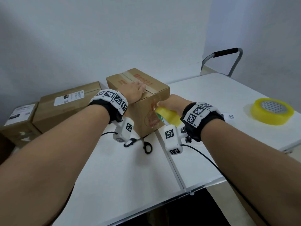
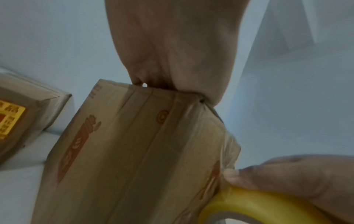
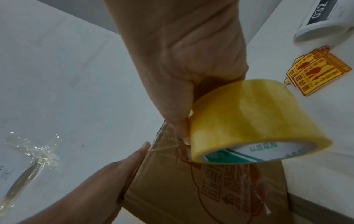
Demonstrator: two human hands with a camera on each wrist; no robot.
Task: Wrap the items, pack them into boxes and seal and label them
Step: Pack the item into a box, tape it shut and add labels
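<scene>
From my remote station, I see the cardboard box (image 1: pixel 138 98) standing on the white table (image 1: pixel 130 173), its long axis running away from me and slightly left, one corner turned toward the camera. My left hand (image 1: pixel 134 92) lies flat on the box's top near the taped centre seam, fingers straight and pressing down, grasping nothing; the forearm reaches in from the lower left. My right hand (image 1: pixel 172 103) is at the box's near right face, just below the top edge, fingers curled round a yellowish tape roll (image 3: pixel 243 119). The roll sits against that face with its core facing down and toward me, and a clear strip of tape (image 3: pixel 170 145) runs from it onto the cardboard, where the thumb tip touches it. The right forearm comes in from the lower right, wrist level with the box's upper edge.

Black-handled scissors (image 1: pixel 146 146) lie on the table at the foot of the box. A second tape roll (image 1: pixel 272 110) rests flat, well apart to the right. Two labelled boxes (image 1: pixel 65 103) sit to the left of the table. The right wrist view shows yellow warning stickers (image 3: pixel 314 75) on the table.
</scene>
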